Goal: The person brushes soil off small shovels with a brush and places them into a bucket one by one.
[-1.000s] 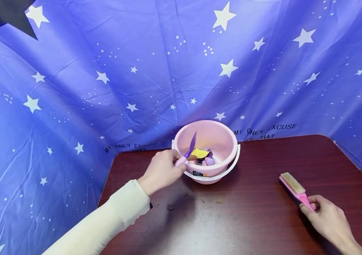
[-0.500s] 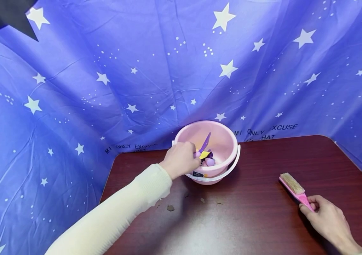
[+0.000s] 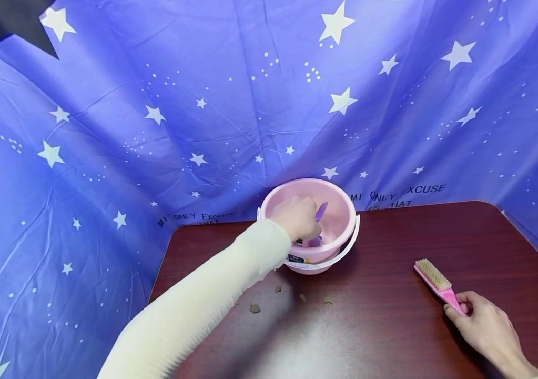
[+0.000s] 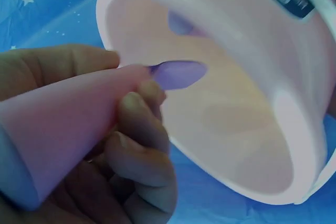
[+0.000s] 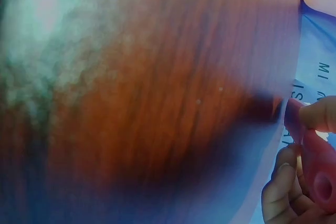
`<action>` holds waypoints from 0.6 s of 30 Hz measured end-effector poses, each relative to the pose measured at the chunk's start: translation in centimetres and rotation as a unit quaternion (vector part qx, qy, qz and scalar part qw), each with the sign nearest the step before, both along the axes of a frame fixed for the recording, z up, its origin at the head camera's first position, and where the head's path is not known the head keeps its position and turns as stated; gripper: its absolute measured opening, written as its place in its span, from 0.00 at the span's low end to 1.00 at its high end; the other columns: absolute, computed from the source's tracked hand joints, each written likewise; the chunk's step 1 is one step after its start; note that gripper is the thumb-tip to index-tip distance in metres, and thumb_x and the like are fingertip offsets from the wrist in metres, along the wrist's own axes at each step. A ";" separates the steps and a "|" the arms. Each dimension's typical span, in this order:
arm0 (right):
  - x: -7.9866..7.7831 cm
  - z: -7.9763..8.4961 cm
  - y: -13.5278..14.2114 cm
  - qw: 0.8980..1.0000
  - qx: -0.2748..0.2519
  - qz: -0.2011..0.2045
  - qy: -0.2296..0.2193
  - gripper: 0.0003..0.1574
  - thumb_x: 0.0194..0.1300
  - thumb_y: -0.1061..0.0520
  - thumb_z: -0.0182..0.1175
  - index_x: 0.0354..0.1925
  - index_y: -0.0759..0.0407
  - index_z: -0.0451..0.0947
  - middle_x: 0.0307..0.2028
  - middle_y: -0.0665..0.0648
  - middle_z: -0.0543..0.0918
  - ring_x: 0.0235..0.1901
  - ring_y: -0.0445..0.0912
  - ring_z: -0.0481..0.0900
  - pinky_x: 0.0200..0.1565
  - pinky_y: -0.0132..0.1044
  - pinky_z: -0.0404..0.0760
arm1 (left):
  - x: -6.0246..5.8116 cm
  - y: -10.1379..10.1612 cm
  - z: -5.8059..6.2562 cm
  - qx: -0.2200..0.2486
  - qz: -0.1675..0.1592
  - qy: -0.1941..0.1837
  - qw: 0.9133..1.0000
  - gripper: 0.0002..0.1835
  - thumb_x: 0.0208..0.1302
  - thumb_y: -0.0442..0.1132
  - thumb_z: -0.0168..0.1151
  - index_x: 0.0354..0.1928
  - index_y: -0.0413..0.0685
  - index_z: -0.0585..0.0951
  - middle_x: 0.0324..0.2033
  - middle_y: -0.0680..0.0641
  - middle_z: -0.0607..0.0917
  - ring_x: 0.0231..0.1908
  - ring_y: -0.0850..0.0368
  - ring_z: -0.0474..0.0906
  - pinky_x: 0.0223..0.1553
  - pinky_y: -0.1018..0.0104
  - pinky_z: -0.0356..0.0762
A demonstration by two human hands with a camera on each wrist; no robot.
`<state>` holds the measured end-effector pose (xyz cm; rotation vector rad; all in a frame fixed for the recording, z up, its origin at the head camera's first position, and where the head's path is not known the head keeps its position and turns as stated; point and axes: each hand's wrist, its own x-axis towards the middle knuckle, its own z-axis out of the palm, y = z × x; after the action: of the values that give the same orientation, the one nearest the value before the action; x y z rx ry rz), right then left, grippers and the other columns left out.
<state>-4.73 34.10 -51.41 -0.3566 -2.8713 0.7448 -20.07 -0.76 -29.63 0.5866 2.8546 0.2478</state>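
My left hand (image 3: 297, 217) reaches into the pink bucket (image 3: 342, 223) and grips a small tool with a pink handle and a pointed purple blade (image 3: 322, 211). In the left wrist view, its tapered pink handle (image 4: 73, 116) lies between thumb and curled fingers, the blade toward the bucket's inside. Pink and purple pieces show below the hand, mostly hidden by it. At the right, my right hand (image 3: 488, 329) holds a pink scrubbing brush (image 3: 433, 275) by its handle, bristles up. The right wrist view shows only the handle's end (image 5: 317, 179) and some fingers.
The bucket stands at the back of the dark reddish table (image 3: 373, 326), its white handle (image 3: 351, 242) hanging down in front. Several small brown flakes (image 3: 255, 309) lie before it. A blue star-patterned cloth (image 3: 231, 105) hangs behind and beside the table.
My left hand has moved right, from the bucket's left rim into the bucket, carrying the purple-bladed tool. The right hand and brush have barely moved.
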 end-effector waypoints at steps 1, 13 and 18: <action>0.0 0.0 0.0 1.000 0.000 0.000 -0.002 0.20 0.57 0.46 0.65 0.41 0.58 0.77 0.28 0.52 0.76 0.26 0.46 0.69 0.22 0.38 0.61 | -0.1 0.3 0.1 -0.011 0.001 0.006 1.000 0.09 0.57 0.45 0.63 0.23 0.54 0.78 0.19 0.55 0.80 0.24 0.61 0.76 0.30 0.68 0.72; 0.0 -0.3 -0.1 1.000 -0.009 0.001 -0.013 0.22 0.58 0.45 0.64 0.43 0.59 0.77 0.27 0.52 0.76 0.25 0.45 0.69 0.22 0.38 0.61 | -1.3 3.4 -1.0 -0.111 0.008 0.013 0.994 0.04 0.55 0.43 0.63 0.34 0.59 0.80 0.37 0.55 0.81 0.39 0.57 0.75 0.43 0.59 0.71; 0.1 -0.4 -0.2 1.000 -0.009 0.005 -0.007 0.22 0.58 0.46 0.64 0.43 0.60 0.77 0.27 0.52 0.76 0.24 0.45 0.69 0.22 0.38 0.61 | -1.4 4.8 -2.1 -0.177 -0.029 0.056 0.982 0.13 0.60 0.48 0.58 0.47 0.60 0.80 0.49 0.55 0.81 0.50 0.57 0.75 0.48 0.57 0.72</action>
<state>-4.59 33.95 -51.76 -0.3522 -2.8841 0.7737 -21.44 4.00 -31.71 0.6222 2.8807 -0.3072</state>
